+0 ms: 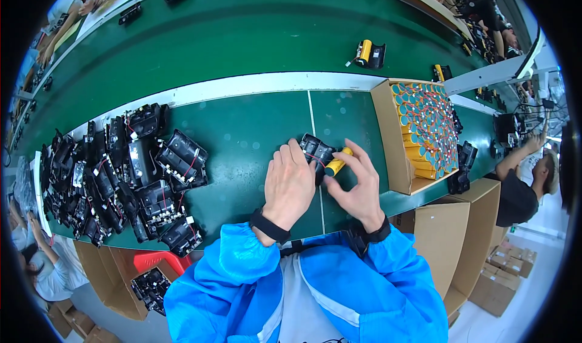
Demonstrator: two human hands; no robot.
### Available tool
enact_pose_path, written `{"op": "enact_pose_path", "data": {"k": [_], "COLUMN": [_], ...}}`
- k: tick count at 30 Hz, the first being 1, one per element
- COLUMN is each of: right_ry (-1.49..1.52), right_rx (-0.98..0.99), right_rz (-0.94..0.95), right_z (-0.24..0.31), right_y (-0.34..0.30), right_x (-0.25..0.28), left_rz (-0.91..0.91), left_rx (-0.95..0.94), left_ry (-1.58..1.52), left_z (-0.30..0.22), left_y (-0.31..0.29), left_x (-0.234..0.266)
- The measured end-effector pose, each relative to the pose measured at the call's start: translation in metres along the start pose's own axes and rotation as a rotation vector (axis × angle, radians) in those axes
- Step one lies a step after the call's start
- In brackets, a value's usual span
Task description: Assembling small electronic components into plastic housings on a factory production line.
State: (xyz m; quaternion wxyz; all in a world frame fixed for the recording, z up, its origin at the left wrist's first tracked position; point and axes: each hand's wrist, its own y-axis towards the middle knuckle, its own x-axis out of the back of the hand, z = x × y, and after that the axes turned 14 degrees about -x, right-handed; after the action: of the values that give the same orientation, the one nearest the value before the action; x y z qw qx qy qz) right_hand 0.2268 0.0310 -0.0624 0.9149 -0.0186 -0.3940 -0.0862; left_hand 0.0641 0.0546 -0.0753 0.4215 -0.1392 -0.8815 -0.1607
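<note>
Over the bench's middle, my left hand (288,182) has its fingers curled onto a black plastic housing (315,148) with a red wire, partly hiding it. At the housing's right side lies a yellow cylindrical battery (337,163), tilted. My right hand (359,190) grips this battery between thumb and fingertips, the thumb at its near end. How far the battery sits inside the housing cannot be told, as my fingers cover part of it.
Black housings (142,161) with wires are heaped at left. A cardboard box (388,143) of upright yellow batteries stands at right. Beyond a white rail, a housing with a battery (366,52) lies on the green belt (260,34). Cardboard cartons (442,234) flank me; other people work around.
</note>
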Motion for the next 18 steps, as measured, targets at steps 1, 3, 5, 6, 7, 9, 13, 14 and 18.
{"op": "enact_pose_path", "data": {"k": [1, 3, 5, 6, 7, 9, 13, 14, 18], "right_ry": [0.011, 0.033, 0.041, 0.048, 0.055, 0.107, 0.145, 0.078, -0.022], "right_rx": [-0.001, -0.010, 0.011, 0.034, 0.060, 0.066, 0.132, 0.175, 0.197], "right_rz": [0.003, -0.002, -0.011, -0.016, -0.021, -0.005, 0.028, 0.018, 0.021], "right_z": [0.002, 0.006, 0.010, 0.013, 0.014, 0.017, 0.018, 0.018, 0.028], "right_y": [-0.002, -0.006, -0.005, -0.004, -0.003, -0.003, -0.002, -0.003, 0.001], "right_x": [-0.001, -0.003, -0.003, -0.004, -0.005, -0.016, -0.031, -0.031, -0.032], "left_rz": [0.000, 0.017, 0.027, 0.024, 0.018, 0.009, 0.001, 0.033, 0.068], "left_rx": [0.003, 0.016, 0.019, -0.001, -0.019, -0.035, -0.035, -0.057, -0.104], "left_ry": [0.001, 0.004, 0.008, 0.041, 0.074, 0.112, 0.001, -0.079, -0.264], "left_z": [0.000, 0.001, 0.001, 0.001, 0.000, 0.001, 0.009, 0.013, 0.020], "left_y": [0.000, 0.000, 0.000, 0.000, 0.000, -0.002, -0.006, -0.009, -0.017], "left_x": [0.000, 0.000, 0.001, 0.001, 0.002, 0.003, 0.009, 0.016, 0.039]}}
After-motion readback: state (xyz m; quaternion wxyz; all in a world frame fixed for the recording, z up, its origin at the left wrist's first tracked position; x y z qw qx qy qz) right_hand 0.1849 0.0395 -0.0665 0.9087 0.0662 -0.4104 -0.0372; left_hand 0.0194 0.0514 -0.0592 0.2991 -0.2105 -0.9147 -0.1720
